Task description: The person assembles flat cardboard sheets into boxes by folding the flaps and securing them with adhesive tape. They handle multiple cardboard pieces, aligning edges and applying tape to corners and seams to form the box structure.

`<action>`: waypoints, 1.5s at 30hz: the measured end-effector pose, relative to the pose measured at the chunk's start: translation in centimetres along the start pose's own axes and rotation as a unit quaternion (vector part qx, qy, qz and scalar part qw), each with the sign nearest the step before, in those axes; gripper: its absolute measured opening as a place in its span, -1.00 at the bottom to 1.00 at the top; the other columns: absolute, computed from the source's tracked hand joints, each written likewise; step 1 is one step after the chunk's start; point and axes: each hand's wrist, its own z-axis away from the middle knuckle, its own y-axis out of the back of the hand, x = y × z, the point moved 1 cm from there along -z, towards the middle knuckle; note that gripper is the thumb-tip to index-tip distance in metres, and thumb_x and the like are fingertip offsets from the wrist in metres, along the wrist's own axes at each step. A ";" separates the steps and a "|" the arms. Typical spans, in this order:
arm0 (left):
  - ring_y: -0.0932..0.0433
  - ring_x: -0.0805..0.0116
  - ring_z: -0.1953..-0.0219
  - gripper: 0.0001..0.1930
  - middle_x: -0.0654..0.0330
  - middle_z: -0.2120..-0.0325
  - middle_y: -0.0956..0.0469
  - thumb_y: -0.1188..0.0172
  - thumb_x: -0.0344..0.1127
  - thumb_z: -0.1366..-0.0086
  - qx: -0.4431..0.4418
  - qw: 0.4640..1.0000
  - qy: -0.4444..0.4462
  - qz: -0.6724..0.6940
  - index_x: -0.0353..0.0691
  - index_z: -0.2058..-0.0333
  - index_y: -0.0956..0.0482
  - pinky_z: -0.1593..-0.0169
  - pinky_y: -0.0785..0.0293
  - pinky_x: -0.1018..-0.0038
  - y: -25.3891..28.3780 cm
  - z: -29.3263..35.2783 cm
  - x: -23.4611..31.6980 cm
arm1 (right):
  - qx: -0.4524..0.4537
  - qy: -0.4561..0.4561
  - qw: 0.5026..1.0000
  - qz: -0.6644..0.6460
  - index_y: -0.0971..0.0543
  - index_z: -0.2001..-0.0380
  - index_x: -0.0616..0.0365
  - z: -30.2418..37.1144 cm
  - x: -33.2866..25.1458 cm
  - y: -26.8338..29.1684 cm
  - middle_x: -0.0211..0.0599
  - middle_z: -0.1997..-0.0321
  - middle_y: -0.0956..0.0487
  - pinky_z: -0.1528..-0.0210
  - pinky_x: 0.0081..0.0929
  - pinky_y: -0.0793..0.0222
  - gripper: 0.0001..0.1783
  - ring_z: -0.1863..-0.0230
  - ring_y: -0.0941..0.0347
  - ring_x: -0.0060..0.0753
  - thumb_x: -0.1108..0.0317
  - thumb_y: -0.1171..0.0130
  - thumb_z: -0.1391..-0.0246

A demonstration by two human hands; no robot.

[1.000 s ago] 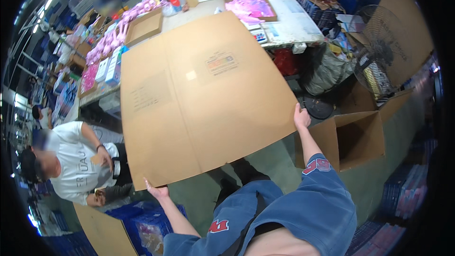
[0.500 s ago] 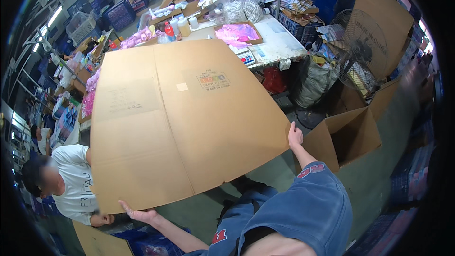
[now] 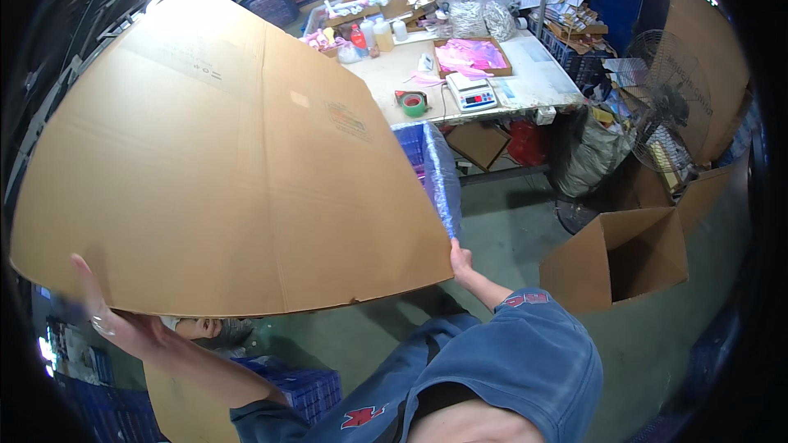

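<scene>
A large flattened cardboard box (image 3: 246, 180), creased down its length and lightly printed, spans the left half of the view, its far edge raised. My right hand (image 3: 462, 261) grips its near right corner, fingers closed round the edge. At the near left edge my left hand (image 3: 111, 316) holds it with the thumb up over the top face; its other fingers are hidden beneath, and motion blurs that corner. Below the cardboard, part of another person's hand or arm (image 3: 201, 328) shows; the sheet hides the rest of that person.
Ahead stands a white worktable (image 3: 386, 66) with a scale (image 3: 472, 92), green tape roll (image 3: 412, 102) and carton of pink pieces (image 3: 472, 56). A plastic-lined blue crate (image 3: 443, 176) is beside the cardboard. To the right are an open carton (image 3: 574, 267) and a fan (image 3: 669, 98).
The flattened box has swung left and its far left corner has risen, uncovering the lined crate and tape roll. Both hands moved left with it; the other person is now mostly hidden.
</scene>
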 end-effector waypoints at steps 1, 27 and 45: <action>-0.60 0.30 -0.03 -0.55 -0.05 -0.07 -0.57 -0.15 -0.20 -0.45 0.008 0.999 -0.017 -0.032 -0.50 -0.11 -0.52 -0.05 -0.56 0.43 -0.3 -0.9 0.8 | -0.029 -0.008 1.000 -0.006 -0.69 0.29 0.42 0.9 0.3 -1.8 0.05 0.22 -0.71 0.01 -0.12 -0.45 -0.15 0.07 -0.63 -0.06 -0.34 0.01 -0.19; -0.56 0.21 0.32 -0.75 0.03 0.36 -0.56 -0.14 -0.23 -0.04 -0.367 0.844 -0.282 -0.270 -0.28 0.41 -0.64 0.22 -0.40 0.33 -22.3 4.2 6.1 | -0.481 0.101 0.855 -0.165 -0.36 -0.29 0.21 17.0 -15.0 -13.1 -0.19 -0.29 -0.45 -0.27 -0.24 -0.34 -0.28 -0.26 -0.40 -0.24 -0.11 0.06 -0.27; -0.57 0.12 0.29 -0.33 -0.08 0.35 -0.61 -0.32 -0.22 0.07 -0.606 0.708 -0.359 -0.050 -0.60 0.00 -0.52 0.32 -0.49 0.43 -29.1 40.0 -6.8 | -0.163 0.495 0.839 0.156 -0.34 -0.30 0.23 17.9 -4.9 9.1 -0.06 -0.33 -0.41 -0.35 -0.09 -0.23 -0.33 -0.35 -0.31 -0.07 0.12 -0.26 -0.26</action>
